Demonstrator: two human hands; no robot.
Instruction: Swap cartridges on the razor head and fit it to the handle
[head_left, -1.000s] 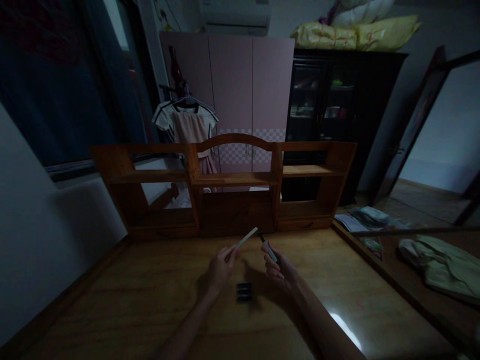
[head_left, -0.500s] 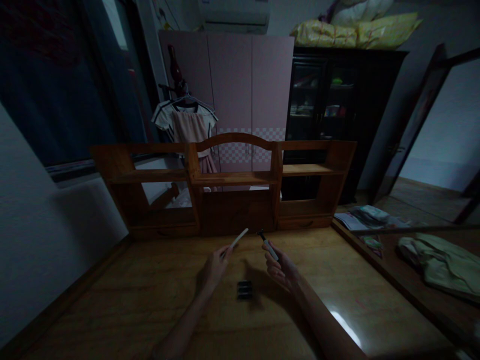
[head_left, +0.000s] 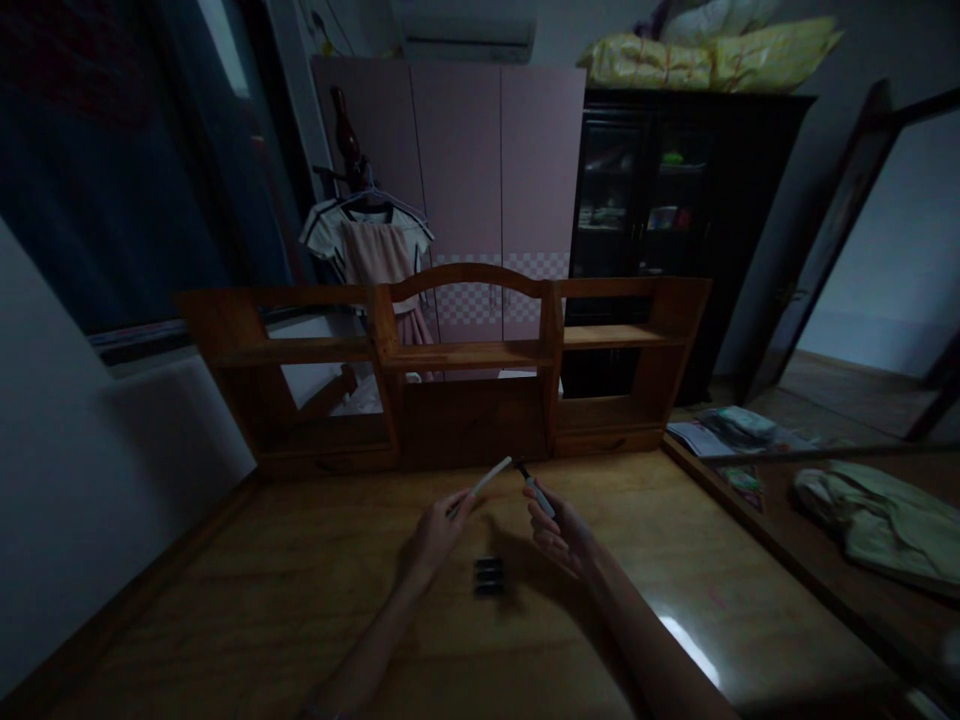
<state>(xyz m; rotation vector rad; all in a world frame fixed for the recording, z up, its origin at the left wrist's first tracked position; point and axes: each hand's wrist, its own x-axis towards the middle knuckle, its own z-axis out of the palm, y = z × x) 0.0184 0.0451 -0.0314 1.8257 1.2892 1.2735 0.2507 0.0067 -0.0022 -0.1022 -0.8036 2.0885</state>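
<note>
My left hand (head_left: 441, 527) is closed around the lower end of a thin pale stick (head_left: 491, 473), which slants up to the right. My right hand (head_left: 561, 527) grips a grey-handled tool (head_left: 538, 496) with a dark neck and a small dark head, razor-like in shape; the dim light hides its details. The stick's tip is close beside the tool's head, and I cannot tell whether they touch. Several small black pieces (head_left: 489, 577) lie stacked in a row on the wooden tabletop (head_left: 300, 580), between my forearms.
A wooden shelf unit (head_left: 469, 355) stands along the desk's far edge. To the right, papers (head_left: 735, 430) and a pale green cloth item (head_left: 885, 520) lie beyond the desk's raised edge. Behind are a pink wardrobe (head_left: 457, 160), hanging clothes (head_left: 371, 240) and a dark cabinet (head_left: 750, 200).
My left hand has moved right and slightly up, bringing the pale stick's tip close to the tool's head. My right hand has stayed almost still.
</note>
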